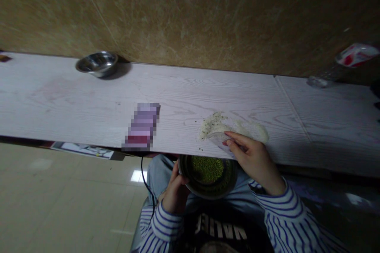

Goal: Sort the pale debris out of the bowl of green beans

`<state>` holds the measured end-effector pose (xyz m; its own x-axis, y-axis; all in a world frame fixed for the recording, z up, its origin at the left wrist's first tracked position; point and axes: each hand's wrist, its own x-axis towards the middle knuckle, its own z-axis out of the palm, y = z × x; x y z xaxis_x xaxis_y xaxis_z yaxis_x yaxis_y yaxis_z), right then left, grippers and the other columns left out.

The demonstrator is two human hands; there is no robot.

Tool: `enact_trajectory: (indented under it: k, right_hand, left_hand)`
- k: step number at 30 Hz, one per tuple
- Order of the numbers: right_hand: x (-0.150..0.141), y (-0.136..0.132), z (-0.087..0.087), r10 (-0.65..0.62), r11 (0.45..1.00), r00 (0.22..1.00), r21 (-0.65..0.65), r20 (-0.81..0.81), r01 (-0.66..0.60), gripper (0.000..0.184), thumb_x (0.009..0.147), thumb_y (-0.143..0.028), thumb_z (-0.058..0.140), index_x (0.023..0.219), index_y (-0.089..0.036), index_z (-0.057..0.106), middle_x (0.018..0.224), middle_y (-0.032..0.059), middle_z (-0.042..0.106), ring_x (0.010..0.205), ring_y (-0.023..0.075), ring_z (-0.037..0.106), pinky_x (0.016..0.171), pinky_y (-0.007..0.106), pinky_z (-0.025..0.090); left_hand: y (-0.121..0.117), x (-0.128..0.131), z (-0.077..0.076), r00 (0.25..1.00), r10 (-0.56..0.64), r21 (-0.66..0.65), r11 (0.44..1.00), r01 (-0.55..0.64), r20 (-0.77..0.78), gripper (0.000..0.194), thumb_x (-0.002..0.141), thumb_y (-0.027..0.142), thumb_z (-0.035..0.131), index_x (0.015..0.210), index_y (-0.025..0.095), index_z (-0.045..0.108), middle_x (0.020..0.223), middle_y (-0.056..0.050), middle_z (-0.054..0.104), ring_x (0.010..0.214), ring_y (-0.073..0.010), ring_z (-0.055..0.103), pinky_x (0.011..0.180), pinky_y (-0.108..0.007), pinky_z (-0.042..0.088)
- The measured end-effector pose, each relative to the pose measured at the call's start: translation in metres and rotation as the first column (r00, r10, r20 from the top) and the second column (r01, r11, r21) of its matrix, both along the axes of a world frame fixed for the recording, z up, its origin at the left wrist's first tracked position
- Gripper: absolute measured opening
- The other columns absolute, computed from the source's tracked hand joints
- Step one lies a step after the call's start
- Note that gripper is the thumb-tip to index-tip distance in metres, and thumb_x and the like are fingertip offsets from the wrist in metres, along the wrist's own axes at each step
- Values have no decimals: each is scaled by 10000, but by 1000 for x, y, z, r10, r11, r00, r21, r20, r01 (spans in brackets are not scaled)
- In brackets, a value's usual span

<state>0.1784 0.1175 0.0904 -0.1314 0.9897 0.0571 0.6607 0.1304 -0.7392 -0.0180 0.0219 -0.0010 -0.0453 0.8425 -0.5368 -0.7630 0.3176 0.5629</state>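
Just off the near edge of a white wood-grain surface (178,87), a bowl of mung beans (209,193) sits over the lap of a seated person in striped sleeves (166,221), its left rim clasped in the left hand (176,190). Above the bowl and slightly to its right, the right hand (252,154) pinches a thin, clear plastic piece (218,138) between thumb and fingers, its edge against spilled white grains (242,127) flecked with dark specks (218,117). Left of the bowl lies a pixelated purple rectangle (141,126); farther left and beyond, a stainless-steel basin (99,70). Well to the bowl's right, near the wall (192,16), is a clear bottle (322,80) with a red-and-white label.
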Motion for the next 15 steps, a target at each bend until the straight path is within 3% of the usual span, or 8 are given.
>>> enact_trajectory:
  k: [10, 15]
  right_hand:
    - [-16, 4, 3, 87, 996, 996, 13, 20, -87, 323, 901, -229, 535, 1158, -200, 728, 1075, 71, 778, 912, 219, 753, 817, 356, 623]
    - [-14, 1, 6, 100, 995, 995, 1, 11, -100, 309, 895, -231, 553, 1140, -196, 738, 1112, 75, 766, 984, 228, 739, 869, 362, 606]
  left_hand:
    - [-1, -1, 3, 999, 36, -7, 999, -36, 15, 601, 597, 134, 622, 1180, 280, 656, 1103, -38, 707, 1108, -304, 587, 808, -378, 511]
    - [1, 0, 2, 1000, 21, 2, 1000, -21, -9, 573, 592, 141, 615, 1149, 263, 672, 1052, -32, 722, 1093, -315, 595, 793, -375, 504]
